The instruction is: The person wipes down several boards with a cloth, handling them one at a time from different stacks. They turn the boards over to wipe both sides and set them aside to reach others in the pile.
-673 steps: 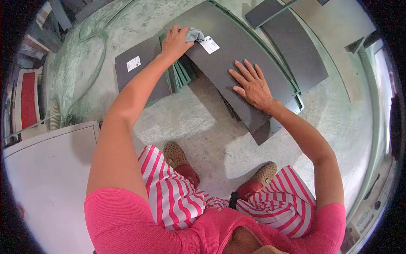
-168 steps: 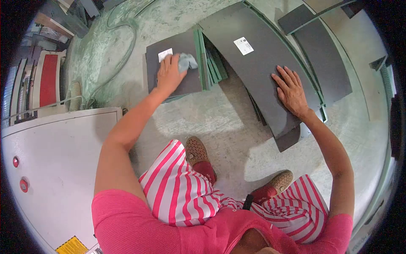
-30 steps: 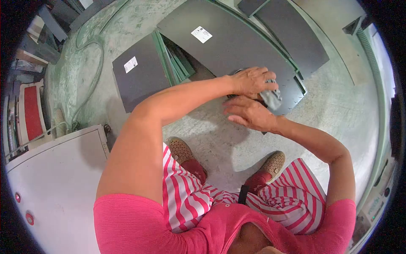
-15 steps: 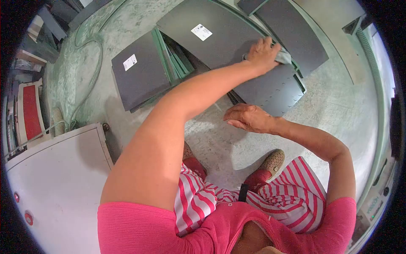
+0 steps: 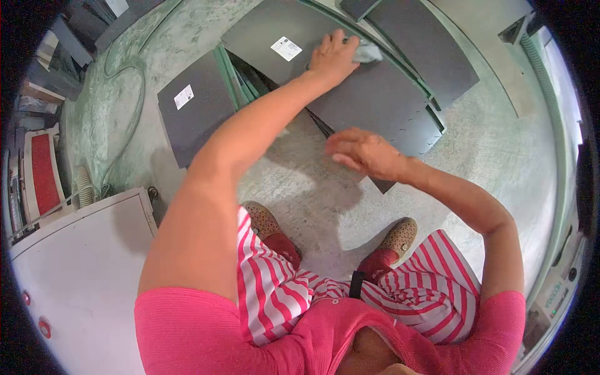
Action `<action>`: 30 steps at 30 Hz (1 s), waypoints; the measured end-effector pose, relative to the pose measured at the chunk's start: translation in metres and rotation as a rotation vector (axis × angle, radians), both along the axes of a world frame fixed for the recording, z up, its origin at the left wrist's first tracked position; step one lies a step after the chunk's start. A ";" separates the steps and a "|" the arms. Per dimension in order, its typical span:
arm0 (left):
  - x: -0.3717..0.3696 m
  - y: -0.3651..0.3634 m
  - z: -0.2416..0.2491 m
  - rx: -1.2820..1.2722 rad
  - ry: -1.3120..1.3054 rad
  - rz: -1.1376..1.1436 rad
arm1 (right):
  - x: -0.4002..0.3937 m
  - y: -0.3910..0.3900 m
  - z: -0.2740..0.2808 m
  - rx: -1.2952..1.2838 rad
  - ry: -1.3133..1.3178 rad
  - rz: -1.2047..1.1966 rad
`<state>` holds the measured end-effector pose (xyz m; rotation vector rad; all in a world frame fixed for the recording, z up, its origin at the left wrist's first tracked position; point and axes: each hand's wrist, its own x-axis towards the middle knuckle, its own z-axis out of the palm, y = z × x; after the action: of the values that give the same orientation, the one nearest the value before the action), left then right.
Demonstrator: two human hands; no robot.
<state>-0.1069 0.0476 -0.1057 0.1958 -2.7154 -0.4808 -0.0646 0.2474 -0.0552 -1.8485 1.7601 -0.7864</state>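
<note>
My left hand (image 5: 334, 59) is closed on a pale grey cloth (image 5: 367, 52), pressed on the upper face of a large dark panel (image 5: 375, 106). This panel carries a white label (image 5: 286, 48) and has small slots along its lower right end. My right hand (image 5: 365, 152) hovers by the panel's near edge, slightly blurred, its fingers bent and loosely apart with nothing seen in them. Left of the large panel lies a stack of smaller dark panels (image 5: 197, 106) with green edges and its own label (image 5: 184, 97).
Another dark panel (image 5: 431, 50) lies at the upper right. A white cabinet (image 5: 81, 250) with red buttons stands at the lower left. A hose (image 5: 142, 94) runs over the floor at left, and a pipe (image 5: 558, 144) at right. My shoes are below the panels.
My left hand has slid up and left over the panel with the cloth. My right hand has shifted slightly up and left. The view has moved a little, and a dark corner shows below my right hand.
</note>
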 end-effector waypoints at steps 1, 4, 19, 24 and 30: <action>0.018 0.001 0.004 -0.015 -0.040 -0.041 | -0.007 -0.002 0.004 -0.042 0.001 -0.057; 0.076 0.007 0.004 -0.044 -0.035 -0.221 | -0.028 -0.004 0.019 -0.112 -0.085 -0.216; 0.046 -0.155 0.006 -0.184 -0.058 0.427 | -0.079 -0.037 -0.037 -0.092 0.655 -0.431; 0.082 -0.079 0.018 -0.111 -0.156 0.104 | -0.080 -0.035 -0.036 -0.078 0.633 -0.446; 0.121 -0.039 0.023 -0.085 0.019 -0.335 | -0.083 -0.037 -0.029 -0.173 0.475 -0.502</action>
<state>0.0143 0.0088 -0.0831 -0.2899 -2.7520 -0.4528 -0.1473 0.2100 -0.0840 -1.8267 2.5968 -0.7285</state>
